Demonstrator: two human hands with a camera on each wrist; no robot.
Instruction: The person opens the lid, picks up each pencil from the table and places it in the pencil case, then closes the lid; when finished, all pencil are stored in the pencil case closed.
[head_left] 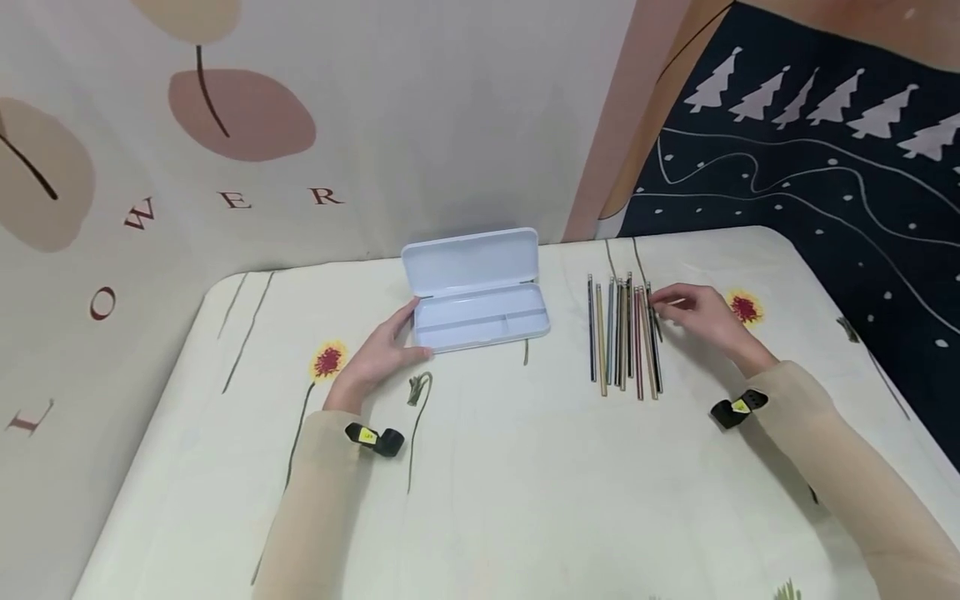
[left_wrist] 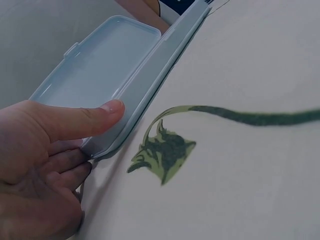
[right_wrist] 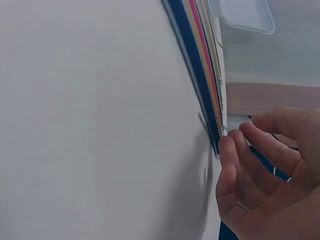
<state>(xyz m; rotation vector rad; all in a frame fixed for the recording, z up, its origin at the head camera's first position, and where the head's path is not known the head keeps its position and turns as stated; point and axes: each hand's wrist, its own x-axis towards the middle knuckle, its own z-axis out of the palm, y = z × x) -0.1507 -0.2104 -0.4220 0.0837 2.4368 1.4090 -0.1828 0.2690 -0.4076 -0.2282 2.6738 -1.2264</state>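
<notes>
A pale blue pencil case [head_left: 482,322] lies with its lid [head_left: 472,262] raised, and its compartments hold nothing. My left hand [head_left: 381,354] grips the case at its left end; the left wrist view shows the thumb [left_wrist: 95,120] over the front edge and the other fingers beside and behind the end. To the right of the case, several pencils [head_left: 621,333] in dark, gold, blue and red lie side by side, roughly parallel. My right hand [head_left: 701,317] is at the far end of the rightmost pencils, fingertips [right_wrist: 227,145] touching or close to them, fingers bent loosely.
A white cloth printed with flowers [head_left: 328,361] and stems covers the table [head_left: 510,492]. Behind it hangs a pale curtain [head_left: 450,125] with letters, and a dark tree-patterned cloth [head_left: 795,167] hangs at the right. Both wrists wear small black cameras [head_left: 388,442].
</notes>
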